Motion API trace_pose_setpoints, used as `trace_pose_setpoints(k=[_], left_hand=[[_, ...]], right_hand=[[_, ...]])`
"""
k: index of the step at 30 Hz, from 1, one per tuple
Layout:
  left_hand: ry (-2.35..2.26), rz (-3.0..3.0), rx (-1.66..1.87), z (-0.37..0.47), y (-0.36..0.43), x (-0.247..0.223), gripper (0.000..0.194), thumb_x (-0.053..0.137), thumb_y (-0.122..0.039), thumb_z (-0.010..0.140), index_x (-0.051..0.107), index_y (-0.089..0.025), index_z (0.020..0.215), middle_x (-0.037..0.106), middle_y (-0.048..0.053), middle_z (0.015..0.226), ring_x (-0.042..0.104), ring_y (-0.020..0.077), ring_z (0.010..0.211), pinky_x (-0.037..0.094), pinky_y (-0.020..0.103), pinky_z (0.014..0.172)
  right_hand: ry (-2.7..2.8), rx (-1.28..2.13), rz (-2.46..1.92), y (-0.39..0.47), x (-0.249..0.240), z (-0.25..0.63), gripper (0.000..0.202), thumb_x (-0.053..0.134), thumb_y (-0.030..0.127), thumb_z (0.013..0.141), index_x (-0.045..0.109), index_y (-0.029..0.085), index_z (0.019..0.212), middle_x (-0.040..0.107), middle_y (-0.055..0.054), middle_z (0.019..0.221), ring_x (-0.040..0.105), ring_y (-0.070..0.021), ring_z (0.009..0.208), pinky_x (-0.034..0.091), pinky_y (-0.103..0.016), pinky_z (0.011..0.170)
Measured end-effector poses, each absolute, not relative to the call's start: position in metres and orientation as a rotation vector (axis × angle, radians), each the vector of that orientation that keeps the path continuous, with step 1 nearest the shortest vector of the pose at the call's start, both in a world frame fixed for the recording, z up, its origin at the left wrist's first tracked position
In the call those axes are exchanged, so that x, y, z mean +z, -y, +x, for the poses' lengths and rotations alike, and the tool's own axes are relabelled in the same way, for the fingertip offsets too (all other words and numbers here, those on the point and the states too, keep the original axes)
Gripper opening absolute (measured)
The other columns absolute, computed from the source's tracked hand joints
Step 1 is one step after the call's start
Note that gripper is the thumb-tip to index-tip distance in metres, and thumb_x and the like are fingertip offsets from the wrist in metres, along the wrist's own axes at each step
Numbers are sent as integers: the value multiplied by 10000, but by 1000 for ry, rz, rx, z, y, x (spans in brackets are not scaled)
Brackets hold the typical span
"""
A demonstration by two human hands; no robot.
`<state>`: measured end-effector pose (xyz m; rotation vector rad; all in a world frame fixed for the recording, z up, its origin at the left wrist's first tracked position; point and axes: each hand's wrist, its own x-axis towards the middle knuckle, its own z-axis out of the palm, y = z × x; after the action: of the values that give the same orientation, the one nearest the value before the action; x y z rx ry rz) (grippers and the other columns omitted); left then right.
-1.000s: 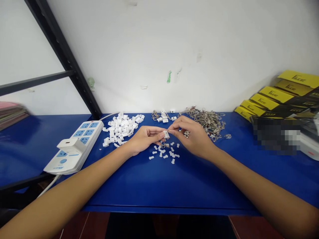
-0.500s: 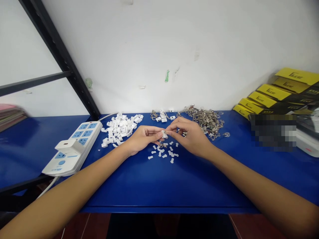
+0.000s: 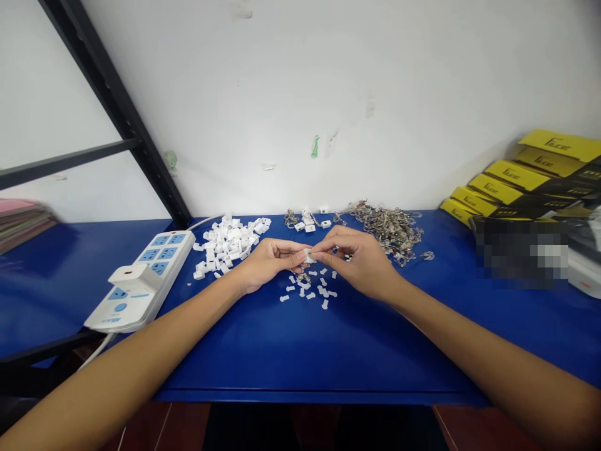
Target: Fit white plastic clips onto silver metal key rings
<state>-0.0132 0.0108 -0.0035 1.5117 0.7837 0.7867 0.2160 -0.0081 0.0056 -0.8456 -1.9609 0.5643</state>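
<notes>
Between thumb and fingers my left hand pinches a small white plastic housing above the blue table. My right hand meets it from the other side, its thumb and fingertips closed at the housing's edge; any small part between them is too tiny to make out. A bit of metal chain or clip shows just under the left fingertips. Several flat white tabs lie scattered below the hands. Behind them rest a few white housings with metal hardware.
A heap of white housings lies left, a tangle of metal clips and chains right. The white power strip with a plugged-in adapter is near my left forearm. Yellow-black boxes are stacked right. The shelf post rises left.
The view has shifted slightly. Both hands stay together at the white housing, which appears a little turned; the fingers have barely moved.
</notes>
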Motion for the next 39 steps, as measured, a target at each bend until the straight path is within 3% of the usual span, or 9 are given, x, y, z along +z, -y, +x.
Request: trace_pose_setpoints(k=[6, 13, 24, 32, 39], left_hand=[[-751, 1502, 776, -13, -10, -1, 376, 804, -419, 874, 801, -203, 1181, 788, 104, 1011, 702, 177, 908, 581, 318, 844], [-749, 1521, 723, -15, -11, 1, 364, 824, -415, 854, 813, -190, 1140, 782, 84, 916, 684, 148, 817, 547, 289, 811], [-758, 1556, 679, -14, -5, 11, 294, 840, -394, 832, 836, -161, 1012, 767, 82, 866, 635, 132, 745, 494, 274, 750], [-770, 1529, 677, -13, -4, 12, 342, 852, -401, 816, 826, -153, 1051, 784, 108, 935, 676, 161, 800, 524, 305, 798], [-750, 1346, 775, -14, -8, 5, 519, 862, -387, 817, 737, -160, 1268, 777, 94, 953, 722, 176, 862, 566, 327, 853]], right_hand=[[1898, 669, -883, 8, 8, 216, 141, 775, 383, 884, 807, 246, 885, 700, -44, 845, 617, -168, 765, 449, -288, 555], [1936, 1107, -923, 5, 18, 222, 316, 790, 482, 848, 797, 231, 1040, 693, -30, 803, 623, -157, 692, 544, -280, 538], [1937, 1134, -885, 1, 10, 222, 272, 828, 454, 812, 802, 236, 973, 656, 5, 738, 593, -112, 591, 553, -258, 546], [1902, 1272, -885, 1, 12, 223, 359, 842, 491, 783, 780, 221, 1010, 658, -12, 769, 607, -141, 684, 560, -267, 551], [1997, 944, -903, 5, 18, 224, 447, 857, 456, 785, 759, 293, 1189, 630, -62, 1074, 594, -144, 791, 523, -275, 604]])
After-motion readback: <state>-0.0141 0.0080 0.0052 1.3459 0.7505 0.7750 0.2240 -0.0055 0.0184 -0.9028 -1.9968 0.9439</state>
